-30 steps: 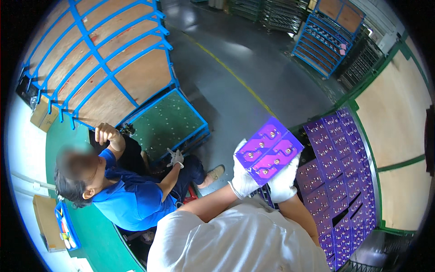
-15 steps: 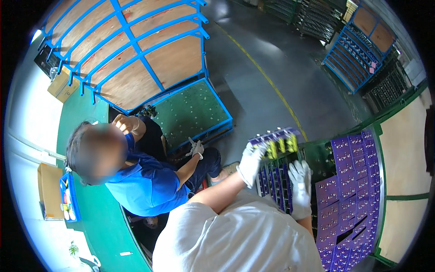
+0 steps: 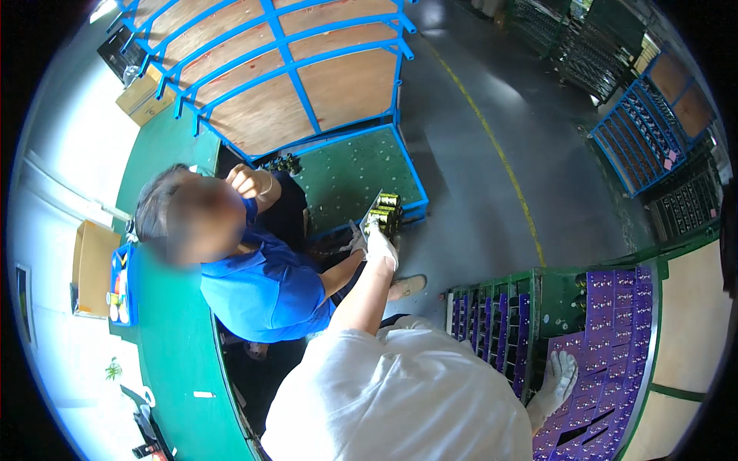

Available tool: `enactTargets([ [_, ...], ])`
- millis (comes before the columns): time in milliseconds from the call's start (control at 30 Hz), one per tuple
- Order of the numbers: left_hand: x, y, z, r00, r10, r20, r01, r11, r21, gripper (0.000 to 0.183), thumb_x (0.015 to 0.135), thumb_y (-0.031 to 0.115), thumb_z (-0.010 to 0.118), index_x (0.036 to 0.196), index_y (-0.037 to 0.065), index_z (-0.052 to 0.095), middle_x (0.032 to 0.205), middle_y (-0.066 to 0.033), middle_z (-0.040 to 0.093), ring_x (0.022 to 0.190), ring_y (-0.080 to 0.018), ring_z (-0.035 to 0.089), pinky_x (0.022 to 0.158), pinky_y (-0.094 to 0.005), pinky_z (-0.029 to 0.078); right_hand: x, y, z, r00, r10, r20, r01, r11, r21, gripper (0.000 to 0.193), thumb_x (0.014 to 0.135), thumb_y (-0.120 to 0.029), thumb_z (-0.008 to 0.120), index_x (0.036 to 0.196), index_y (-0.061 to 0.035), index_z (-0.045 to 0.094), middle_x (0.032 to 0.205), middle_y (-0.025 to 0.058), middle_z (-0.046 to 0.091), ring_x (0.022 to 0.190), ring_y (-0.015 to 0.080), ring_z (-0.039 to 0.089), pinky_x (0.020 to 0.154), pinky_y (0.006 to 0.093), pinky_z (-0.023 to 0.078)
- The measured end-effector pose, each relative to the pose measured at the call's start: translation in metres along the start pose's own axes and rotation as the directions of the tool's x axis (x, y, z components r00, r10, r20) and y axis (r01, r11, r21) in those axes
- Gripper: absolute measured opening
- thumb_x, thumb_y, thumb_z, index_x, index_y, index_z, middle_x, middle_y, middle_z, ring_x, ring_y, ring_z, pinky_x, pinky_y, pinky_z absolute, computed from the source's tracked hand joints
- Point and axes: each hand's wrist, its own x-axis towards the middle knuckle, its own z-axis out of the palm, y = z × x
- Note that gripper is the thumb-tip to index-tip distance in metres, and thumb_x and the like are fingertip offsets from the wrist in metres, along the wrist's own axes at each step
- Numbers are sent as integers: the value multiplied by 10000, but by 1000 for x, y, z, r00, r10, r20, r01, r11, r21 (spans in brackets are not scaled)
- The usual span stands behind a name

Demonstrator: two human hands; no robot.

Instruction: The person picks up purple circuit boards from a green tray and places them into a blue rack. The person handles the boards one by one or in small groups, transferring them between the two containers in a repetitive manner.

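My left hand (image 3: pixel 380 250), in a white glove, is closed on a circuit board (image 3: pixel 383 213) bearing several yellow-and-black cylinders. It holds the board out by the front corner of the green-topped platform. Close beside it is the gloved hand (image 3: pixel 358 240) of a seated co-worker; whether that hand touches the board I cannot tell. My gloved right hand (image 3: pixel 560 378) lies with fingers stretched out over the purple circuit boards (image 3: pixel 607 346) laid in rows on the right. Left of that hand, a rack (image 3: pixel 492 323) holds more purple boards on edge.
The co-worker in a blue shirt (image 3: pixel 261 288) sits close on my left. Beyond stands a blue-framed cart (image 3: pixel 350 165) with a green top and wooden panels. A long green bench (image 3: pixel 165 307) runs along the left, bearing a blue bin (image 3: pixel 123 284). Racks (image 3: pixel 646 131) stand far right.
My left hand has carried the board leftward from above the rack to beside the co-worker's hand. My right hand has moved right and down, from the rack onto the purple boards.
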Motion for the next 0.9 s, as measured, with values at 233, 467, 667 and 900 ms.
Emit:
enactTargets([
  [233,38,-21,-17,962,260,-86,-259,966,27,312,900,350,567,1160,177,556,974,16,602,783,-122,524,625,-312,426,12,3,10,972,-147,181,206,906,-369,273,961,-108,390,1154,54,493,1125,165,563,1035,245,554,966,363,423],
  [467,-1,-20,-4,896,273,-350,-216,957,194,340,857,398,618,1048,118,603,864,-22,603,668,-138,492,546,-307,408,21,22,-8,969,-195,150,236,906,-350,237,941,-53,403,1113,66,515,1071,146,580,997,222,558,942,350,430],
  [667,17,-37,-13,876,335,-348,-260,934,245,422,837,422,638,1061,67,598,944,-69,638,799,-197,550,744,-313,431,20,31,-12,938,-274,213,334,878,-343,237,942,-56,411,1109,69,524,1072,140,581,995,211,555,926,350,439],
  [900,12,-50,-7,914,279,-295,-218,950,222,393,868,361,623,1130,74,571,1037,-52,624,890,-187,545,821,-336,409,21,33,-14,941,-270,204,326,888,-325,221,941,-47,428,1093,58,550,1061,117,593,987,197,560,928,337,439],
])
